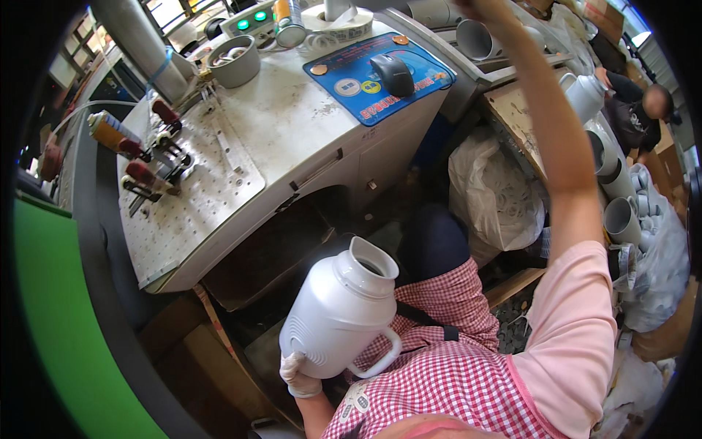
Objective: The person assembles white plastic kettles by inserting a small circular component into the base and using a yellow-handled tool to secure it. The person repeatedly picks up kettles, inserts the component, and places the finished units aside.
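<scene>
A white plastic jug [333, 311] with a side handle and an open, spouted mouth leans against my lap, its mouth tilted up and away. Under its base, my left hand [297, 374] in a white glove is closed on it. My right arm stretches far forward, and my right hand [479, 7] is cut off by the upper edge near grey cylindrical parts [475, 38] in a tray; its fingers do not show. On the bench [285, 124] ahead stands a metal fixture with red-handled toggle clamps [157, 161].
A blue mat [380, 77] carries a black mouse [393, 74]. A grey bowl [234, 62] and a spray can [113, 128] stand on the left. Plastic bags [497, 190] with pale rings sit right of the bench. Another white jug [585, 97] and a person [636, 121] are farther right.
</scene>
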Action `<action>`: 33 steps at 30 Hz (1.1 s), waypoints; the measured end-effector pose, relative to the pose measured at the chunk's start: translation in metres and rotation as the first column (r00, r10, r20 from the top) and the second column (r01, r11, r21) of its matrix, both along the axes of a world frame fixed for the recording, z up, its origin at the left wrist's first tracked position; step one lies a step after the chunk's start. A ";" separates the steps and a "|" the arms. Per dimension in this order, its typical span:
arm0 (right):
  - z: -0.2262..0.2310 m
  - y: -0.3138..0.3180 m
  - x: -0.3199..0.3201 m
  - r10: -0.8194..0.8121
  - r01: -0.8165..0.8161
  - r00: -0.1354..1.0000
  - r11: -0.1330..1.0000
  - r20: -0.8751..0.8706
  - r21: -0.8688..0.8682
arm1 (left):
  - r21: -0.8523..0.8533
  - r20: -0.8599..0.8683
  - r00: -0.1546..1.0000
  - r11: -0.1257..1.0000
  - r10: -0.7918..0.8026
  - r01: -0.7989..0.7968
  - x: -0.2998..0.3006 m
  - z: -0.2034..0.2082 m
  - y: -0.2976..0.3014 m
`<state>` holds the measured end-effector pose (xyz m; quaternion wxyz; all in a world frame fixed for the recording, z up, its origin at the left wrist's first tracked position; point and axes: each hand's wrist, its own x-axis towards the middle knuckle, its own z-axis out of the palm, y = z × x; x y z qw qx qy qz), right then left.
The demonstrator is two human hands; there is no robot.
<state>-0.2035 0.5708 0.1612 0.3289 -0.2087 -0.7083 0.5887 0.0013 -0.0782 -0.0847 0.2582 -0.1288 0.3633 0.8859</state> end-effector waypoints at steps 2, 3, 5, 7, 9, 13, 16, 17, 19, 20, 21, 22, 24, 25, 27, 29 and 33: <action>-0.013 0.085 0.065 -0.147 0.121 0.981 0.974 0.130 0.192 | 0.019 0.007 1.000 1.000 0.004 -0.004 -0.011 -0.005 0.004; -0.022 0.112 0.086 -0.246 0.212 0.959 0.952 0.141 0.220 | 0.034 0.021 1.000 0.999 -0.006 0.005 -0.017 -0.006 0.007; -0.035 0.147 0.103 -0.516 0.387 0.798 0.835 0.311 0.391 | 0.048 0.028 0.999 0.999 -0.023 0.022 -0.028 -0.008 0.015; -0.054 0.166 0.101 -0.583 0.432 0.787 0.754 0.202 0.495 | 0.041 0.013 0.999 0.999 -0.032 0.031 -0.036 -0.010 0.024; -0.072 0.183 0.090 -0.678 0.336 0.718 0.534 0.156 0.776 | 0.015 0.021 0.998 0.998 -0.059 0.059 -0.043 -0.010 0.033; -0.117 0.228 0.070 -0.802 0.370 0.569 0.051 -0.183 0.928 | -0.081 0.019 0.998 0.995 -0.065 0.067 -0.048 -0.004 0.046; -0.145 0.247 0.055 -0.869 0.281 0.493 0.199 0.037 0.939 | -0.126 0.047 0.998 0.991 -0.044 0.050 -0.047 0.001 0.052; -0.152 0.248 0.051 -0.863 0.290 0.505 0.191 0.019 0.938 | -0.149 0.038 0.999 0.988 -0.038 0.044 -0.047 0.002 0.053; -0.164 0.243 0.036 -0.834 0.149 0.524 0.288 0.172 0.946 | -0.180 0.038 0.999 0.983 -0.019 0.026 -0.046 0.002 0.055; -0.169 0.238 0.029 -0.835 0.085 0.519 0.265 0.184 0.961 | -0.201 0.037 0.999 0.979 -0.010 0.017 -0.045 0.001 0.056; -0.171 0.231 0.019 -0.833 0.021 0.517 0.242 0.197 0.970 | -0.210 0.031 1.000 0.978 -0.006 0.012 -0.044 0.000 0.057; -0.172 0.224 0.012 -0.829 -0.045 0.519 0.218 0.210 0.975 | -0.196 0.025 1.000 0.980 0.009 -0.004 -0.041 0.000 0.057; -0.165 0.207 0.002 -0.829 -0.081 0.461 0.315 0.315 0.946 | -0.253 -0.014 1.000 0.967 0.014 -0.017 -0.036 0.002 0.059; -0.157 0.197 0.004 -0.790 -0.172 0.461 0.369 0.405 0.914 | -0.324 -0.058 0.998 0.946 0.010 -0.029 -0.032 0.003 0.061; -0.136 0.170 0.016 -0.718 -0.175 0.532 0.426 0.449 0.888 | -0.425 -0.140 0.990 0.904 -0.011 -0.050 -0.025 0.010 0.066; -0.120 0.130 0.046 -0.620 -0.033 0.746 0.333 0.245 0.942 | -0.539 -0.215 0.970 0.842 -0.110 -0.024 -0.017 0.018 0.072; -0.120 0.034 0.191 0.069 -0.412 0.719 0.844 0.691 0.344 | -0.741 -0.429 0.799 0.669 -0.422 -0.045 -0.001 0.024 0.086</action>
